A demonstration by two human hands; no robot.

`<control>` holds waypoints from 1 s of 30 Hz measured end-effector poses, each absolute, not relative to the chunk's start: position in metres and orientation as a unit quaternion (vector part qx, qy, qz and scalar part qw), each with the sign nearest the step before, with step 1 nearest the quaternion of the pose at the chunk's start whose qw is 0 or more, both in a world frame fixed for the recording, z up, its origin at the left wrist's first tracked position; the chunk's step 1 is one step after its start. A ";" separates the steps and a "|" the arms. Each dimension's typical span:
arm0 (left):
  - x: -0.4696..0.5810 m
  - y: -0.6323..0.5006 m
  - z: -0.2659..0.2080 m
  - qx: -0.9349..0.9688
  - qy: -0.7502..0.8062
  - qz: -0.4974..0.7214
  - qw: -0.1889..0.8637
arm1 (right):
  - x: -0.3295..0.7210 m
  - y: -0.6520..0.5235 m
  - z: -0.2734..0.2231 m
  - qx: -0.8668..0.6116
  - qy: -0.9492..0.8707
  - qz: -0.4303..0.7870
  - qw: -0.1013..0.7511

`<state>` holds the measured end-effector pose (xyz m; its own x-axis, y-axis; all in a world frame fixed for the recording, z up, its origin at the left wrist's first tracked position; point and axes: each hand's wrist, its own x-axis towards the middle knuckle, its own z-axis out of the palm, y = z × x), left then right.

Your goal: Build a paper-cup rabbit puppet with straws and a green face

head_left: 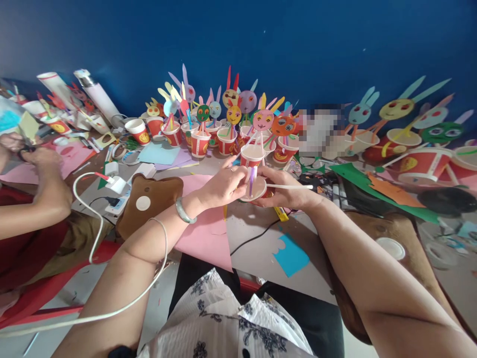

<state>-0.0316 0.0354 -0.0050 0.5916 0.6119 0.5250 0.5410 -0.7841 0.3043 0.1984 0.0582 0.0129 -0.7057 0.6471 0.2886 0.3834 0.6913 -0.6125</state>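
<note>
A red and white paper cup (261,195) is tilted so its open mouth faces me. My right hand (281,188) wraps around its right side. My left hand (231,180), fingers curled, grips at the cup's left rim; its fingertips are partly hidden. A purple strip (253,179) runs into the cup's mouth, and a white stick (294,187) juts out to the right. Just beyond, a second paper cup (252,153) appears right above the held one; whether they touch I cannot tell. Behind it rises a pink paper rabbit face (263,119) with long ears.
Several cups with paper rabbit heads line the blue wall (238,40). Pink paper (204,223), a blue scrap (291,254), a yellow cutter (281,214) and a power strip (122,196) lie about. A white cable (97,214) crosses my left arm. At left, another person's hands (40,156) hold scissors.
</note>
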 end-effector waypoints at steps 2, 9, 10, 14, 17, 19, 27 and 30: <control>-0.031 0.036 -0.007 0.893 0.312 0.318 0.059 | 0.197 0.058 0.011 -0.290 -0.888 0.257 0.248; -0.030 0.038 -0.009 0.845 0.323 0.397 0.158 | 0.190 0.052 0.015 -0.306 -0.870 0.278 0.270; -0.030 0.038 -0.009 0.840 0.327 0.400 0.164 | 0.189 0.052 0.016 -0.308 -0.867 0.281 0.272; -0.030 0.038 -0.007 0.849 0.360 0.366 0.123 | 0.189 0.053 0.013 -0.304 -0.867 0.287 0.272; -0.032 0.038 -0.005 0.863 0.372 0.326 0.101 | 0.189 0.055 0.009 -0.294 -0.870 0.299 0.261; -0.034 0.038 -0.004 0.872 0.360 0.315 0.104 | 0.189 0.055 0.008 -0.283 -0.872 0.303 0.261; -0.035 0.038 -0.001 0.865 0.337 0.329 0.172 | 0.190 0.059 0.005 -0.288 -0.863 0.324 0.260; -0.033 0.041 -0.003 0.850 0.315 0.364 0.212 | 0.191 0.060 0.006 -0.286 -0.858 0.341 0.258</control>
